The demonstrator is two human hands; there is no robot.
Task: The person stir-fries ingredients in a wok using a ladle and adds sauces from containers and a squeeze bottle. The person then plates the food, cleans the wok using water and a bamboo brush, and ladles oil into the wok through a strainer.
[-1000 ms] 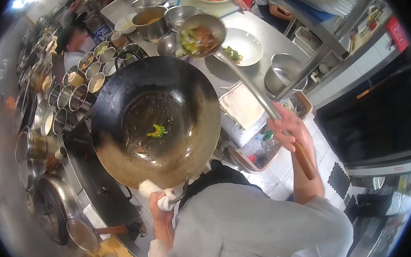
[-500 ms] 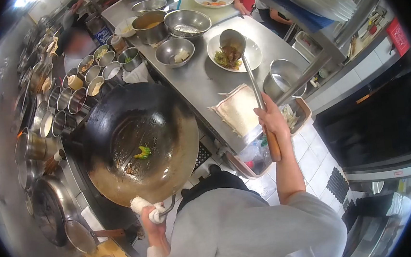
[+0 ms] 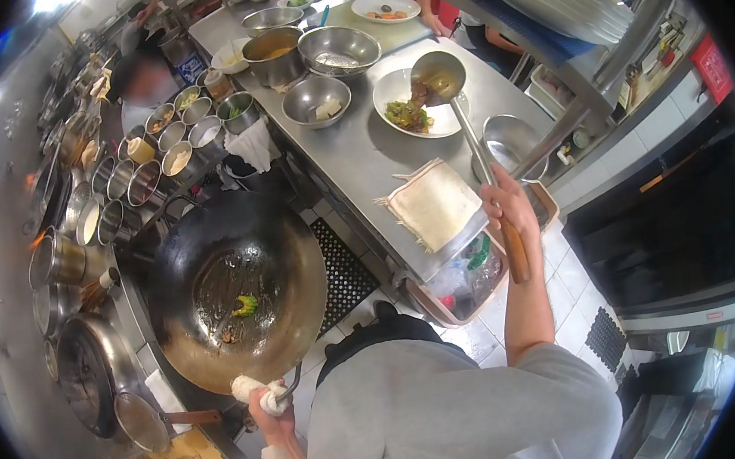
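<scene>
My left hand [image 3: 272, 416] is closed round the wok's handle, with a white cloth [image 3: 262, 393] wrapped between palm and metal. The large dark wok [image 3: 289, 279] holds a small piece of green food [image 3: 244, 306] and brown scraps in an oily film. My right hand [image 3: 508, 202] grips a long ladle [image 3: 473, 130] by its wooden-ended handle. The ladle's bowl hangs over the right part of a white plate [image 3: 389, 88], tilted, with brown food at its lip. On that plate lies a heap of green and brown food [image 3: 408, 116].
A folded cloth [image 3: 434, 203] lies on the steel counter [image 3: 362, 165] beside steel bowls [image 3: 316, 101]. Several seasoning pots [image 3: 144, 182] stand left of the wok. Another person [image 3: 147, 83] is at the far left. A bin [image 3: 463, 287] sits below the counter edge.
The wok has shifted left and down, away from the counter. The ladle has moved a little right, and more food is visible on the plate.
</scene>
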